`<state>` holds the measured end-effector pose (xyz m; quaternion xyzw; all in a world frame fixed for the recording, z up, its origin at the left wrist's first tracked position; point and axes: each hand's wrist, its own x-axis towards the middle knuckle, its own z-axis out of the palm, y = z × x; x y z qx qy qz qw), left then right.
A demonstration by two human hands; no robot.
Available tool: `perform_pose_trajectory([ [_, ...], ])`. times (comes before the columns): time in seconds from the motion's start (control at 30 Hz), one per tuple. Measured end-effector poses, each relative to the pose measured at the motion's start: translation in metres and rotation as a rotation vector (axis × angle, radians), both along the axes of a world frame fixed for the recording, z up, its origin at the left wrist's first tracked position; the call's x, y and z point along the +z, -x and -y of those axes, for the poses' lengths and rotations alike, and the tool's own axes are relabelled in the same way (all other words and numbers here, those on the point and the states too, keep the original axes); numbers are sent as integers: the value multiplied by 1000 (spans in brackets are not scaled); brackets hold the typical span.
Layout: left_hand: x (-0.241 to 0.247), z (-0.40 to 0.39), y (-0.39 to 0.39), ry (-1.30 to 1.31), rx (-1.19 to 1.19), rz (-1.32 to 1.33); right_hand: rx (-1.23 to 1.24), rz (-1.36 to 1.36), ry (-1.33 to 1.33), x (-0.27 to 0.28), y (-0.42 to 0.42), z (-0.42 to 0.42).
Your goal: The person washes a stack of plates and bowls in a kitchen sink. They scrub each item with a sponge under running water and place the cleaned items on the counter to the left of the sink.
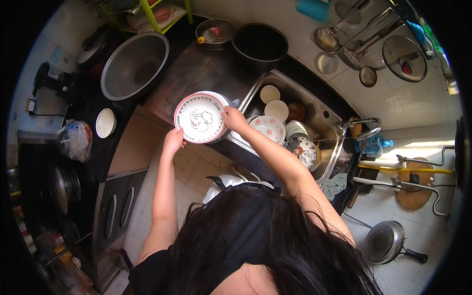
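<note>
Both of my hands grip a white plate with a pink rim and a cartoon elephant [201, 118], over the counter edge left of the sink. My left hand [174, 141] has its lower left rim; my right hand [233, 118] has its right rim. At least one more round dish shows just behind it, partly hidden. In the steel sink [329, 101] lie a plate with pink fruit prints [268, 128], two pale round dishes [276, 110], a brown bowl [296, 111] and a floral bowl [304, 152] with a dark scrubber [292, 143] against it.
Behind stand a large metal basin [135, 66], a dark round pan [260, 42] and a small pot [215, 33]. The faucet [359, 124] reaches over the sink's right side. A green cloth [335, 186] lies at its near right corner. Ladles [326, 39] hang on the wall.
</note>
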<state>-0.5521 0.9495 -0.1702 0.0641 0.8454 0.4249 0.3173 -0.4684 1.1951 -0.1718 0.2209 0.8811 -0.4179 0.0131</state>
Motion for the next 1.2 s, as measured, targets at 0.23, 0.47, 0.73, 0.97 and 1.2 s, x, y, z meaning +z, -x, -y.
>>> perform_pose_trajectory([
  [0.23, 12, -10, 3, 162, -94, -66, -160, -104, 221, 5, -17, -4],
  [0.47, 69, -41, -1, 592, -94, -514, -305, -283, 577, 2, -113, -65],
  [0.73, 57, -132, -62, 0, -350, -130, -839, -229, 699, -33, -287, -100],
  [0.97, -48, -245, -141, 112, -854, -200, -1021, -230, 692, -32, -347, -102],
  [1.2, -74, -315, -195, 464, -1171, -442, -1058, -318, 738, -14, -365, -110],
])
